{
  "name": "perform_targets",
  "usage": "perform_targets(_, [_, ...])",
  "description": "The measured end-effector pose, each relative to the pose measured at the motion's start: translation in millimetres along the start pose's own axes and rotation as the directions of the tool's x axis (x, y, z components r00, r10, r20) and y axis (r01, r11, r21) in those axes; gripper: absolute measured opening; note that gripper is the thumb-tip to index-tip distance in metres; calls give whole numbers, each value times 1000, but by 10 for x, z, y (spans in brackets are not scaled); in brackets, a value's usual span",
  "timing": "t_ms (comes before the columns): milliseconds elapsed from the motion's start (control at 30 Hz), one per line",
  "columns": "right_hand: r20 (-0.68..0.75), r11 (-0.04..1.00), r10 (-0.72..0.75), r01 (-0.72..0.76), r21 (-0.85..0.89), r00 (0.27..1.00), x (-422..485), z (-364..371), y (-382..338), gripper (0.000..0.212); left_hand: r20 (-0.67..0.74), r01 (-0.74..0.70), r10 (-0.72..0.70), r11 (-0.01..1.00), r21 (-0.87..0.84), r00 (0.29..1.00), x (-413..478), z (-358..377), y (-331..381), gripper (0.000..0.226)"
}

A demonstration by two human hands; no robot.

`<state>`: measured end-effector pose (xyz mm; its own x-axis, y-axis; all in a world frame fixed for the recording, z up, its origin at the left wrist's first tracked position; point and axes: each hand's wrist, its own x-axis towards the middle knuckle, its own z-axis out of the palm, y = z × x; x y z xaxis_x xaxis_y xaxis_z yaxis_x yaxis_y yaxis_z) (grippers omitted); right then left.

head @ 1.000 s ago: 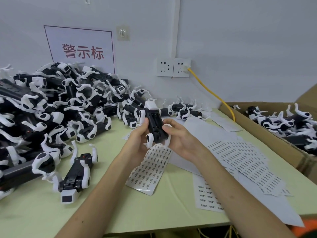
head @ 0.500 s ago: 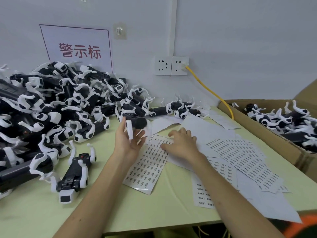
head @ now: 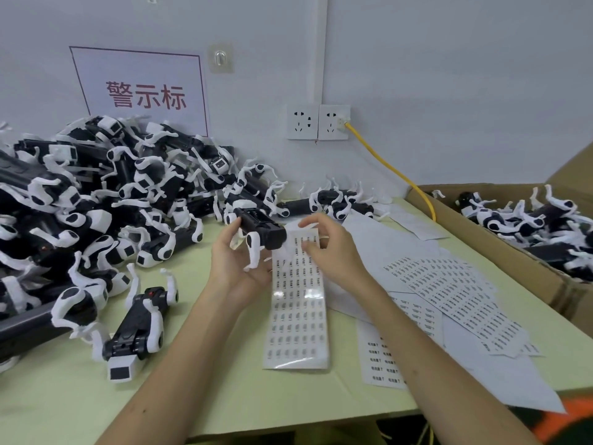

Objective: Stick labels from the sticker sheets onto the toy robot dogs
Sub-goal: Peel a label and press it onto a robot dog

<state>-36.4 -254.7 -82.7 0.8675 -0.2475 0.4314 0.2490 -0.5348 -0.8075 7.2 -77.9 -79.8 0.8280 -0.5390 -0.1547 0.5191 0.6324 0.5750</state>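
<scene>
We hold one toy robot dog [head: 260, 231] in our left hand [head: 239, 264], the grip curled round its black body, white legs hanging down. It sits just above the surface [head: 224, 396], at the top edge of the sticker sheet [head: 298, 322]. Our right hand [head: 337, 255] works at that same edge, thumb and bent fingertips [head: 313, 250] closed on the sheet's upper rows. Whether a label is already lifted is too small for us to tell. To do this step well, we judge it best to catch a single label by its corner and peel it low and slowly, so the neighbouring labels stay on the backing. We keep the dog steady, with its flat face turned toward the peeling hand, so the carry is short. We set one edge of the label down first, then smooth it across. The thin legs could snag the sheet, so we hold them clear. The pile of dogs [head: 96, 203] lies to our left and the cardboard box [head: 481, 252] to our right.
</scene>
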Motion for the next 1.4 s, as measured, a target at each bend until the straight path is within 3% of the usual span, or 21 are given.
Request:
perform_targets(133, [-69,998,-64,66,17,996,10,-5,22,35,97,-29,28,999,18,995,1,24,-6,46])
perform_targets(300, [-28,989,-134,131,-73,991,32,29,33,18,77,-39,45,997,-71,996,34,-5,5,47])
perform_targets(500, [15,982,-151,152,-108,988,19,38,40,32,59,-53,61,991,-123,996,35,3,11,58])
perform_targets(667, [-5,981,-145,143,-132,989,9,14,7,37,74,-56,68,986,-157,995,27,4,8,48])
perform_targets(1100, [-81,977,-194,185,-109,978,8,42,32,26,91,-67,58,992,110,994,-31,86,-42,34])
perform_targets(1400, [-106,989,-121,111,-99,987,40,53,70,11,55,-99,90,972,211,994,-58,137,-81,31])
